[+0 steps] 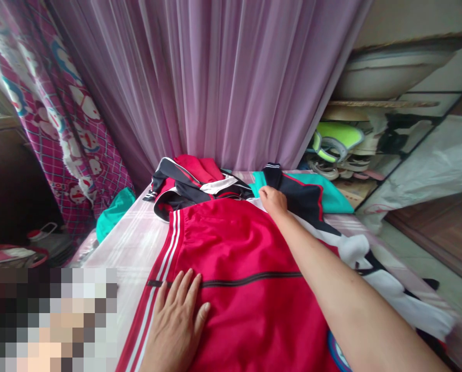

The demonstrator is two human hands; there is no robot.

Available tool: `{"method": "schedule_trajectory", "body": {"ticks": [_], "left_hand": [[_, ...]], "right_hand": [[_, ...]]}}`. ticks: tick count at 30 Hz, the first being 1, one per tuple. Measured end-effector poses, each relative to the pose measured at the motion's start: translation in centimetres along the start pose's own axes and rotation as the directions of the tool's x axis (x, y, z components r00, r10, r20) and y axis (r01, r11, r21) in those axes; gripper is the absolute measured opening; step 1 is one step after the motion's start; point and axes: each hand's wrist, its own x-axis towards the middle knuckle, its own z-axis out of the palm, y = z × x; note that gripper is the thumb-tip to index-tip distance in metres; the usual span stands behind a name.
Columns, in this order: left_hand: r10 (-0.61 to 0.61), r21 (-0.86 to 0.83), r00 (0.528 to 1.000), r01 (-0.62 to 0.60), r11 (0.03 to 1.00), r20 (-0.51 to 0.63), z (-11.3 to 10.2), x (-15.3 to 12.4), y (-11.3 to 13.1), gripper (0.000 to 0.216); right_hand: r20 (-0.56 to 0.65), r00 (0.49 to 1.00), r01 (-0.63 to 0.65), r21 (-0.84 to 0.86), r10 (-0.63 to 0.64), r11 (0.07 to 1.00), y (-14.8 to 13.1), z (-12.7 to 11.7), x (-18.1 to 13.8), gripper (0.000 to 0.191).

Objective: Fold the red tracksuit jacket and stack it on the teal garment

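Note:
A red sports garment lies spread in front of me. It has white stripes down its left side, a dark band across it and gathers near its far edge. My left hand rests flat on its left part, fingers stretched out. My right hand is closed at the garment's far right corner, by some white cloth; what its fingers hold is hidden. Just beyond lies a crumpled red, black and white jacket. Teal cloth and a dark sleeve with red piping lie beside my right hand.
The clothes lie on a pale checked cover. White cloth runs along the right side. A purple curtain hangs behind, a patterned one at left. A rack with shoes stands right. Teal fabric hangs at the left edge.

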Motion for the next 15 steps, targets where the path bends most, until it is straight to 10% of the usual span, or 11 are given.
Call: {"method": "schedule_trajectory", "body": {"ticks": [5,15], "left_hand": [[-0.003,-0.013,1.000,0.003,1.000,-0.001,0.1,0.0,0.1,0.053],[0.008,0.003,1.000,-0.008,1.000,-0.024,0.0,0.2,-0.1,0.052]], "right_hand": [[0.043,0.945,0.328,-0.100,-0.325,0.939,1.4,-0.2,-1.9,0.031],[0.143,0.916,0.392,-0.130,-0.374,0.911,0.1,0.9,-0.9,0.030]]}}
